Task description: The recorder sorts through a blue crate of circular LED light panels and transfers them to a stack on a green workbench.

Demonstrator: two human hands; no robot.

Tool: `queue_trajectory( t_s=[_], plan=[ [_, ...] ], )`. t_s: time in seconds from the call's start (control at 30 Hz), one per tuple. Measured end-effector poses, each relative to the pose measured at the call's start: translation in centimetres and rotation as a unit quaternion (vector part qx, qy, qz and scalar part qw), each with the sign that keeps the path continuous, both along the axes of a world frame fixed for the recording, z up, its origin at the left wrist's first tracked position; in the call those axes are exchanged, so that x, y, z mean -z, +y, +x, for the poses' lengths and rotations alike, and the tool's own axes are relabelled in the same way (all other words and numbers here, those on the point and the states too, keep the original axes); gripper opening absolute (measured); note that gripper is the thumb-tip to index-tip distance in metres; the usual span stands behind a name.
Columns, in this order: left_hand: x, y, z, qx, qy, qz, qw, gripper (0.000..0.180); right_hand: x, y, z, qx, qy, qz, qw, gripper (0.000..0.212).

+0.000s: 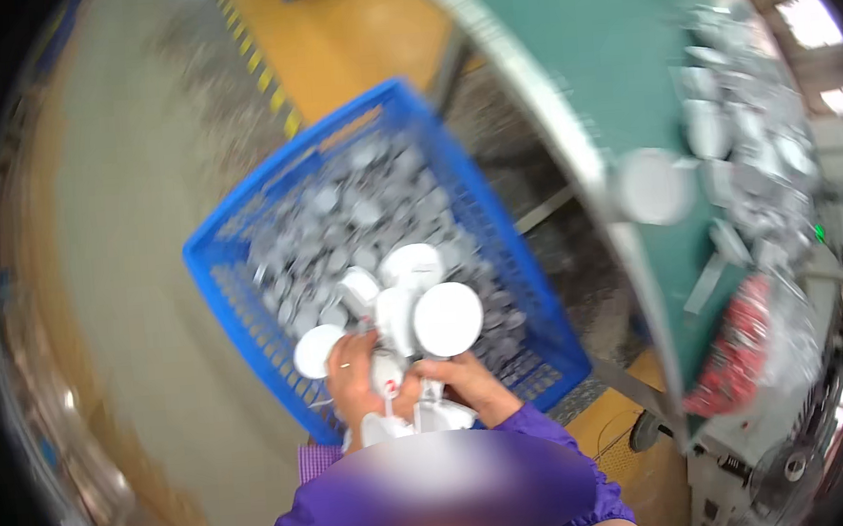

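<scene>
Over the near end of a blue plastic basket point(530, 246), both my hands hold a bunch of white round-headed pieces point(448, 319). My left hand point(354, 383) is closed around the left side of the bunch, next to a white disc point(319, 351). On the other side, my right hand point(475, 384) grips the bunch from below, close under the largest disc. The pieces overlap, and their exact kind cannot be told. Many small pale round pieces point(340, 215) fill the basket beneath. My palms are hidden, and more white pieces point(442, 415) show near my wrists.
To the right stands a green-topped table point(582, 46) with a pale rim. Clear-wrapped white discs point(750, 133) are heaped on it, beside a red bag point(738, 353). A single white disc point(653, 186) lies near its edge. Yellow-black tape point(265, 78) marks the floor.
</scene>
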State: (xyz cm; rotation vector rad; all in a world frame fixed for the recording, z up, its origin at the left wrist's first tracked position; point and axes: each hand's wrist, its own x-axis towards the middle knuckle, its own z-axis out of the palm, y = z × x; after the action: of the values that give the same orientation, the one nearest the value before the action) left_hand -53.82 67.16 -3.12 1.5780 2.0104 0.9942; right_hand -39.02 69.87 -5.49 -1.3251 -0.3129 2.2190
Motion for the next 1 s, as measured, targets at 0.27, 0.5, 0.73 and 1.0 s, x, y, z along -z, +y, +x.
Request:
queue_trajectory(
  t_s=[0.27, 0.5, 0.73, 1.0],
  plan=[
    [-23.5, 12.8, 14.6, 0.122, -0.050, 0.210, 0.969, 0.053, -25.1, 10.1, 14.9, 0.098, -0.002, 0.280, 0.955, 0.041],
    [-30.2, 31.8, 38.0, 0.365, -0.148, 0.256, 0.883, 0.047, -36.5, 21.2, 37.9, 0.173, -0.107, 0.389, 0.899, 0.049],
    [-26.3, 37.4, 46.8, 0.485, 0.124, 0.174, 0.848, 0.046, -33.0, 26.7, 49.7, 0.205, -0.525, 0.308, 0.767, 0.101],
    [-25.9, 33.3, 34.3, 0.470, -0.028, 0.316, 0.824, 0.028, -31.9, 30.2, 47.8, 0.076, -0.860, 0.482, 0.150, 0.050]
  ],
)
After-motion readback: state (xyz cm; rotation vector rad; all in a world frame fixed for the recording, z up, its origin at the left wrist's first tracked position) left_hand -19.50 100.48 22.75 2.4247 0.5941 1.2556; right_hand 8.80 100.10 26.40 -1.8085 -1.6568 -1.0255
